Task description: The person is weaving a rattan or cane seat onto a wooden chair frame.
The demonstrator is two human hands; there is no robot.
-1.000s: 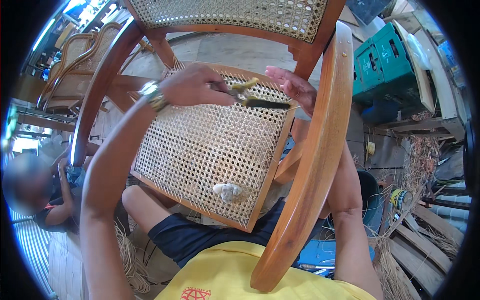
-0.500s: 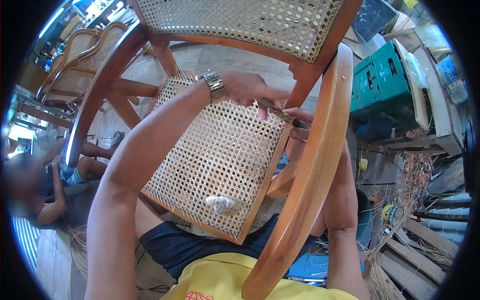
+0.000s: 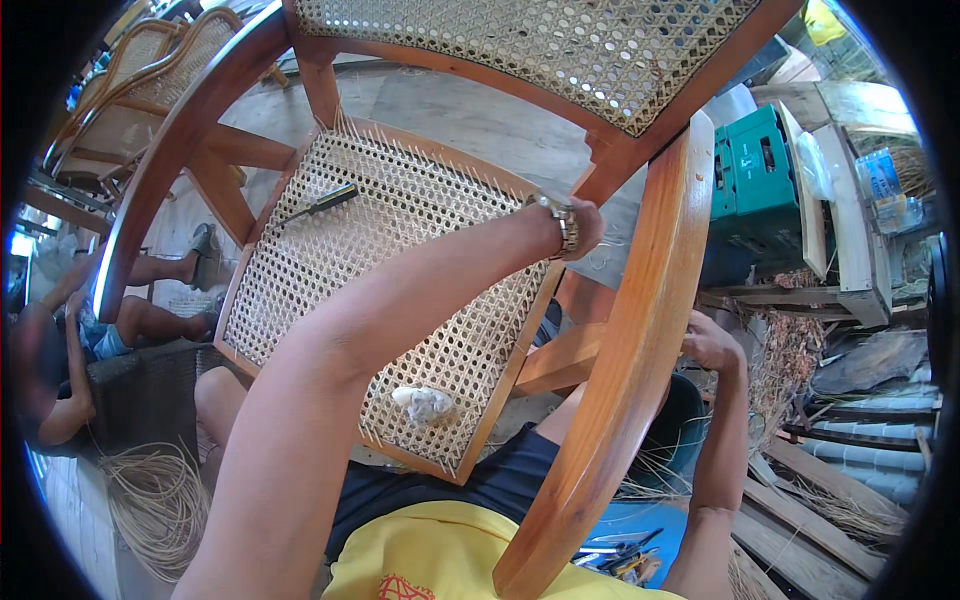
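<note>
The wooden armchair's woven cane seat (image 3: 400, 215) is in front of me, with loose strand ends sticking up along its far edge. My left hand (image 3: 588, 224) reaches past the seat's far right corner, a metal watch on its wrist; its fingers are hidden. Beyond the right armrest (image 3: 610, 390), my right hand (image 3: 715, 342) is beside the dark bucket, fingers curled and partly hidden by the armrest. What they hold, if anything, cannot be made out. A thin pointed tool (image 3: 333, 199) with a black and yellow handle lies on the far left of the seat. A white-grey lump (image 3: 422, 404) rests near its front.
Green crates (image 3: 750, 165) stand on a wooden bench at right. Tools lie in a blue tray (image 3: 600, 522) by my right side, near a dark bucket (image 3: 675, 435). A coil of cane (image 3: 160, 510) is at lower left, close to a seated person (image 3: 70, 380).
The pointed tool, earlier in my hands at the seat's right corner, now lies on the seat. My right hand has moved right and nearer me, past the armrest. The view has shifted.
</note>
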